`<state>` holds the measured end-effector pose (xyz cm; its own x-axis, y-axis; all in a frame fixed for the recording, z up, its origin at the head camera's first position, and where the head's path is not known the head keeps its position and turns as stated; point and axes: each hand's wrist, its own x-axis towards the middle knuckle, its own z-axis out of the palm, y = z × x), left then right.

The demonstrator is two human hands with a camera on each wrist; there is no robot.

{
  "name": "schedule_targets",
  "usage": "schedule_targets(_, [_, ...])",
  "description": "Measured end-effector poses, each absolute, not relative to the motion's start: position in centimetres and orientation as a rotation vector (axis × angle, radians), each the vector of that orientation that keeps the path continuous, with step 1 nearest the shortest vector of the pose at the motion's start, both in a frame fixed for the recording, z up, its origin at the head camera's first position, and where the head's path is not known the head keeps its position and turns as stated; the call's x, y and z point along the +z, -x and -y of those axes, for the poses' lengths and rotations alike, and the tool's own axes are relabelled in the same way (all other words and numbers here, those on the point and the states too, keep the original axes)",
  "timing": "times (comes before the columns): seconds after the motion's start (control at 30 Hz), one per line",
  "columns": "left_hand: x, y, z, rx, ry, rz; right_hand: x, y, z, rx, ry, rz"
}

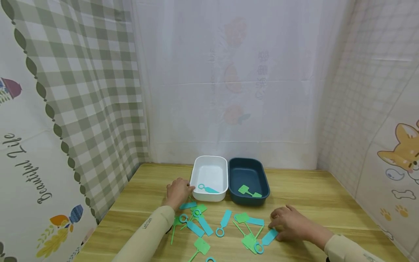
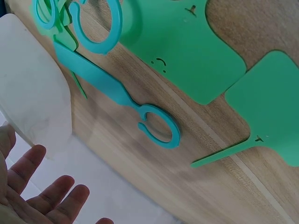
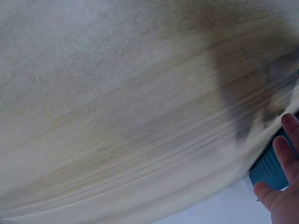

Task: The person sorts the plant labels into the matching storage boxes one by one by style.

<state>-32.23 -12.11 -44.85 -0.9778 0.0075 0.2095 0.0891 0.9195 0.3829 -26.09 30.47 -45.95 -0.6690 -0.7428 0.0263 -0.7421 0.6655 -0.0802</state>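
Note:
Beside the left wall of the white bin (image 1: 209, 197), my left hand (image 1: 177, 193) has its fingertips close to the rim. Its fingers (image 2: 51, 193) are spread and relaxed in the left wrist view, holding nothing. A blue ring-ended tag (image 1: 208, 189) lies inside this bin. My right hand (image 1: 288, 222) is low over the table on the right, fingers loosely bent, its lower side next to a blue tag (image 1: 270, 237). In the right wrist view, its fingers (image 3: 286, 156) are apart with nothing between them. A green strap tag (image 1: 250, 191) lies in the dark blue bin (image 1: 249, 201).
More blue ring tags (image 1: 226, 218) and green strap tags (image 1: 202, 246) are scattered and partly overlapping across the front of the wooden table (image 1: 301, 185). Both bins stand side by side towards the back. Cloth hangs behind and at both sides.

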Motion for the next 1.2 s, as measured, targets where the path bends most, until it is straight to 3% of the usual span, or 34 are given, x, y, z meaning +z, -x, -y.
schedule_targets(0.47, [-45.02,32.43,12.16,-0.575,0.075,2.875,-45.96,26.24,-30.56,-0.110,1.321,-2.824])
schedule_targets(1.2, [-45.10,32.64,12.06,-0.600,0.080,2.865,-46.34,26.21,-30.74,-0.021,1.691,-2.825])
